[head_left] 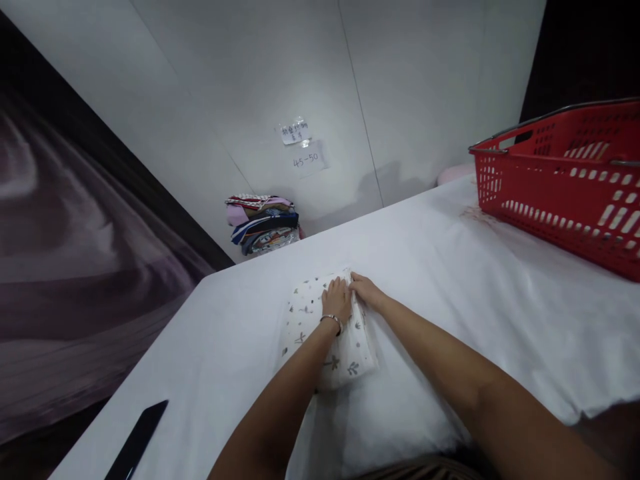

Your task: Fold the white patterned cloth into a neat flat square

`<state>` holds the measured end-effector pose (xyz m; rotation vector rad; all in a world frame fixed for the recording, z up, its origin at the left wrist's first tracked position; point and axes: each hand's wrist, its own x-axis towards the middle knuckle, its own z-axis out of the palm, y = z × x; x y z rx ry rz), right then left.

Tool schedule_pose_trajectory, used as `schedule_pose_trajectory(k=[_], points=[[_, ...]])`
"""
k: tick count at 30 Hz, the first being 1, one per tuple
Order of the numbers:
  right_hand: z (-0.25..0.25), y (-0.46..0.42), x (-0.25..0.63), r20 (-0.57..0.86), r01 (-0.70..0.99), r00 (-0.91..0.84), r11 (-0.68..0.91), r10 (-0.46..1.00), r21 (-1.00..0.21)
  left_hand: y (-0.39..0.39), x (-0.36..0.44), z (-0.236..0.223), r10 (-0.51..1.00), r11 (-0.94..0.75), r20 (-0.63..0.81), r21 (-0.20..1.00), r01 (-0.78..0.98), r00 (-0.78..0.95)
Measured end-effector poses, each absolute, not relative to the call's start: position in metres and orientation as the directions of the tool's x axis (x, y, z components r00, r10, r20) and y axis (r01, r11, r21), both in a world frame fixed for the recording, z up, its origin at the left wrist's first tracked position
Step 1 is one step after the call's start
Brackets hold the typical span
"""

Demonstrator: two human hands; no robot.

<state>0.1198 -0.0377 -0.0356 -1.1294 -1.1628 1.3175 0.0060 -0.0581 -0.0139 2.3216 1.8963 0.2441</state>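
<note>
Across the frame we see a white-covered table (225, 327), with a red basket (555, 200) at right. Our folded patterned cloth (300, 327) lies at lower centre. Our left hand (337, 300) is open, palm down on it; our right hand (366, 291) has fingers bent at its upper right edge, though we cannot tell if they pinch it. We seem to be flattening or aligning layers; moving that edge would call for a steady left palm.
</note>
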Motion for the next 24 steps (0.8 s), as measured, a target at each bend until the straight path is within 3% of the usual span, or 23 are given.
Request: schedule_pose_trajectory(k=[7,12,16,21,24], points=[[-0.031,-0.024,0.111,-0.089,-0.006,-0.071,-0.09,0.993,-0.996,-0.056,0.013,-0.015,0.976,-0.219,0.052,0.216,0.951,0.213],[-0.026,-0.022,0.112,-0.068,0.289,-0.076,-0.043,0.995,-0.957,-0.055,0.015,-0.017,0.97,-0.244,0.05,0.191,0.951,0.239],[-0.017,-0.027,0.117,-0.037,0.46,-0.103,0.015,0.994,-0.888,-0.054,0.009,-0.008,0.969,-0.232,-0.012,0.285,0.93,0.246],[-0.014,-0.063,0.113,0.169,0.707,-0.173,0.242,0.97,-0.664,-0.064,-0.038,0.01,0.973,-0.221,-0.005,0.296,0.929,0.232],[-0.019,-0.085,0.107,0.166,0.789,-0.314,0.354,0.935,-0.503,-0.076,-0.083,0.012,0.994,-0.103,-0.012,0.279,0.955,0.111]])
